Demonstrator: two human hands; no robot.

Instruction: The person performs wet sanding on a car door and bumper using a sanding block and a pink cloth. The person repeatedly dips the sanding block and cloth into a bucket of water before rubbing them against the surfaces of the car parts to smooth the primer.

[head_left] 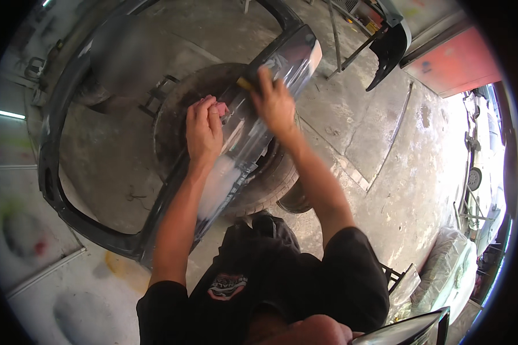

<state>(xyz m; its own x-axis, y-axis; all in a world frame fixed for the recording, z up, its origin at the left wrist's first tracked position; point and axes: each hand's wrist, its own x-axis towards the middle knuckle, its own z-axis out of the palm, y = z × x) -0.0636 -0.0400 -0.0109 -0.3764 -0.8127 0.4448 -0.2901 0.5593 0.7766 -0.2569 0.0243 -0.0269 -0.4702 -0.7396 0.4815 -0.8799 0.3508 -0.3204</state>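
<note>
A dark grey car door (pixel 231 178) with an open window frame lies on a tyre (pixel 175 103). Its long panel carries pale patches and scuffs. My left hand (pixel 204 129) is closed on a small pink pad (pixel 222 108) at the panel's inner edge. My right hand (pixel 275 109), a little higher and to the right on the same panel, grips a yellow block (pixel 245 83) against the surface. The fingers of my right hand are slightly smeared by motion, and much of the yellow block is hidden under them.
A black body part (pixel 385 52) rests on a metal stand at the upper right, near a red panel (pixel 443 66). At the right are a plastic-covered bundle (pixel 443 270) and a small wheel (pixel 475 179). A paint-stained white panel (pixel 8 218) stands at the left.
</note>
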